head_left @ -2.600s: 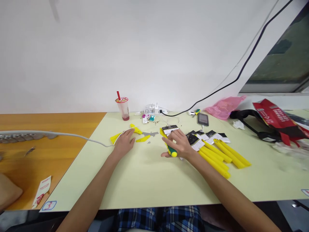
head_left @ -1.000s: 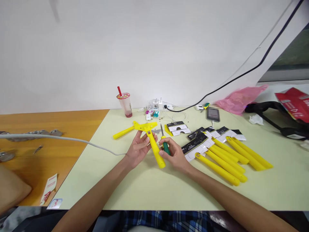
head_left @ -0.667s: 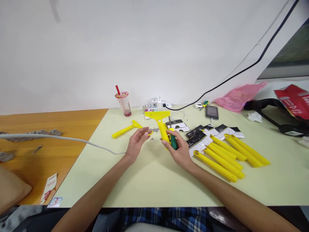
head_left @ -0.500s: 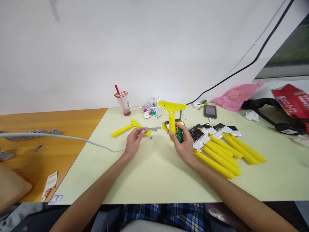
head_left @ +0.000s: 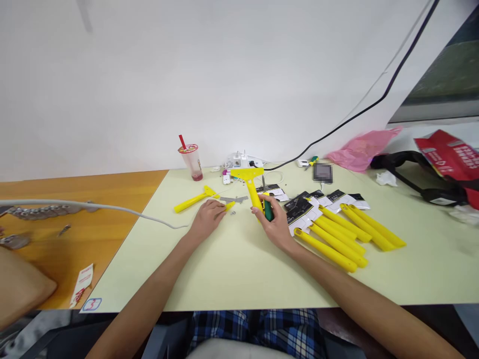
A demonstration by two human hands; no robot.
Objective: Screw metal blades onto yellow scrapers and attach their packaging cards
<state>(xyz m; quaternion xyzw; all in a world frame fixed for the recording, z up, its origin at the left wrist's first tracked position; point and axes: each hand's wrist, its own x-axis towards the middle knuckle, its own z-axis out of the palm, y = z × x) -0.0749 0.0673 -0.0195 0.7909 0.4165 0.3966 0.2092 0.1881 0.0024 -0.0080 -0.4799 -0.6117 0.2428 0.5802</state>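
Observation:
My right hand (head_left: 279, 224) is closed around a yellow scraper (head_left: 251, 185), its wide head tilted up and to the left. The same hand grips a green-handled screwdriver (head_left: 268, 211), shaft upward. Down at the table, my left hand (head_left: 206, 218) has its fingers closed at the end of a small yellow plastic piece (head_left: 230, 205); the fingertips are partly hidden. Just behind that piece lie thin grey metal blades (head_left: 235, 199), and small screws (head_left: 233, 213) sit in front of it. A second yellow scraper (head_left: 192, 200) lies left of the blades.
Several yellow handles (head_left: 337, 240) and black-and-white packets (head_left: 305, 212) lie on the right. A lidded cup (head_left: 192, 163) stands at the back left. Behind are a power strip (head_left: 239, 160), a small screen device (head_left: 322, 172) and a pink bag (head_left: 361, 149). A white cable (head_left: 142, 215) crosses from the left.
My right hand has moved left and lower with the scraper and screwdriver, and the scraper now leans left. My left hand has come down onto the small yellow piece.

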